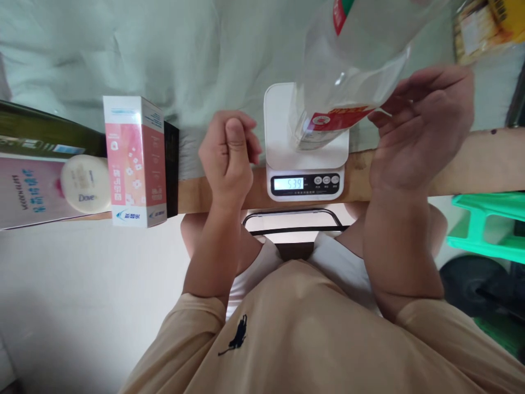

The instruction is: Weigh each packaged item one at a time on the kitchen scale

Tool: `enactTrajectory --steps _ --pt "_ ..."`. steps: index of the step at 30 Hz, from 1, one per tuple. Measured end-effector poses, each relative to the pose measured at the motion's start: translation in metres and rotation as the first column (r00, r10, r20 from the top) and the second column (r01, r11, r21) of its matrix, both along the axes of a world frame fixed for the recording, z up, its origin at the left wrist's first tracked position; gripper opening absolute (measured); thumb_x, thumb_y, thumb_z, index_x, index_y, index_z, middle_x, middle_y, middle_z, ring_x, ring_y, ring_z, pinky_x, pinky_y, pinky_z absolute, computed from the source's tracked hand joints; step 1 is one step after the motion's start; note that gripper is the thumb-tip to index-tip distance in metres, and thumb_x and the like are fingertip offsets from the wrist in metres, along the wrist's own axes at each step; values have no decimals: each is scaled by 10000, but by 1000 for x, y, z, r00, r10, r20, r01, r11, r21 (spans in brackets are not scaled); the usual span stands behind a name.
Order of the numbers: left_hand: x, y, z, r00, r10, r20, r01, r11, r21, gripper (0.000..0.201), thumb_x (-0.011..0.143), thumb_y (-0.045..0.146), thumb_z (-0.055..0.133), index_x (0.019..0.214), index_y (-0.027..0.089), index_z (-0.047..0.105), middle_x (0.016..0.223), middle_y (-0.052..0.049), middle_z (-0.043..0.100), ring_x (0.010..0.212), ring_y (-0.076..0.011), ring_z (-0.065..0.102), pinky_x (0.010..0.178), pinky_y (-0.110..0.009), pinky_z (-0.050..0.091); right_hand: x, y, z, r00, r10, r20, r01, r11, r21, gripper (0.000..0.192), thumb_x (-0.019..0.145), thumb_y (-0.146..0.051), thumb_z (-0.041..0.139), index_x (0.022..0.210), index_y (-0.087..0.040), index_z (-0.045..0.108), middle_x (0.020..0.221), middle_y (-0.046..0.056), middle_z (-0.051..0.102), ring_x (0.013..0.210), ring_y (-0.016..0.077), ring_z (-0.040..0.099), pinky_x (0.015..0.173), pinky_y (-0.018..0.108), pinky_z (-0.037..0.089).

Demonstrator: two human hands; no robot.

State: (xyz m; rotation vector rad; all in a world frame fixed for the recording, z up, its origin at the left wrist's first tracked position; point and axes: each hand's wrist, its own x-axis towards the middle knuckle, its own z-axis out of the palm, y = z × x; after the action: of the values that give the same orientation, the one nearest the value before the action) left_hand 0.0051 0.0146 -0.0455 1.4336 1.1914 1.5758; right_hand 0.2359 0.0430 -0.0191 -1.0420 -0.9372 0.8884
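A large clear plastic bottle (pixel 348 60) with a red label leans on a white kitchen scale (pixel 279 126); the scale's display (pixel 289 183) reads 539. My right hand (pixel 422 126) is spread beside the bottle on its right, and its fingertips reach the bottle's side without closing around it. Just left of the scale, my left hand (pixel 227 158) is curled into a fist with nothing in it, held over the table's front edge.
At the left stand a pink and white carton (pixel 135 158), a round Dove container (pixel 85 183), a flat pink box (pixel 28 191) and a dark green box (pixel 41 131). Snack packets (pixel 479 27) lie at the far right. A green plastic stool (pixel 484 224) sits below the wooden table edge (pixel 471 169).
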Motion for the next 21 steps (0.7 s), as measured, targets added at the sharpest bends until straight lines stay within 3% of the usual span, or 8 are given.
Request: enactTrajectory --steps 2,4,7,10,13,16,18,21 --pt "0 3 1 1000 15 -19 -15 1000 0 301 1053 618 562 1101 332 647 842 47 643 635 -110 538 634 -340 460 -1 0 -1 1000 3 -2 -3 1000 -20 166 830 -314 532 941 -241 632 876 -42 682 799 89 719 694 253 567" --pt "-2 7 -1 999 38 -32 -36 998 48 175 1066 448 586 1012 297 656 948 15 646 764 -131 586 679 -346 487 -3 -1 -1 1000 2 2 -2 999 -49 183 829 -316 520 958 -241 626 886 -31 662 816 109 715 730 293 577" --pt "-8 10 -6 999 4 -46 1 993 117 256 1003 321 635 788 225 533 800 14 557 819 -129 594 707 -334 479 -5 -3 -1 999 4 38 -1 998 -64 164 849 -349 542 929 -260 653 868 -27 663 827 131 709 743 315 576" --pt "-10 6 -8 997 -71 19 69 992 104 247 1024 287 585 798 223 511 696 38 508 667 -99 518 648 -317 421 -5 -4 -1 999 -5 44 7 999 -48 146 859 -377 592 900 -269 681 841 -13 676 812 152 706 705 317 562" --pt "-4 -2 -3 996 -20 85 17 999 37 239 1067 408 526 891 266 603 679 28 551 612 -131 531 605 -352 412 -5 -5 -1 999 -2 35 3 999 -34 172 864 -394 609 912 -250 691 810 -10 658 789 136 706 676 297 545" --pt "1 -4 1 996 32 84 -24 995 -102 430 1083 615 411 927 278 628 690 -6 581 769 -196 677 696 -400 490 -7 -5 2 1000 6 3 -6 1000 -2 183 855 -372 621 915 -228 716 783 -32 682 768 97 714 664 255 541" --pt "1 -2 2 997 1 79 8 994 -108 509 1064 694 414 927 249 620 672 3 576 724 -172 666 682 -375 482 -10 -6 5 1000 -9 -8 9 999 36 194 857 -362 621 917 -237 757 771 -53 709 760 73 724 656 224 544" --pt "1 1 5 997 -22 80 25 999 -44 509 1027 735 491 1008 248 636 636 41 568 563 -100 523 588 -317 407 -14 -11 12 997 -66 43 60 992 115 251 863 -319 580 920 -300 824 761 -71 737 767 46 740 635 162 544"
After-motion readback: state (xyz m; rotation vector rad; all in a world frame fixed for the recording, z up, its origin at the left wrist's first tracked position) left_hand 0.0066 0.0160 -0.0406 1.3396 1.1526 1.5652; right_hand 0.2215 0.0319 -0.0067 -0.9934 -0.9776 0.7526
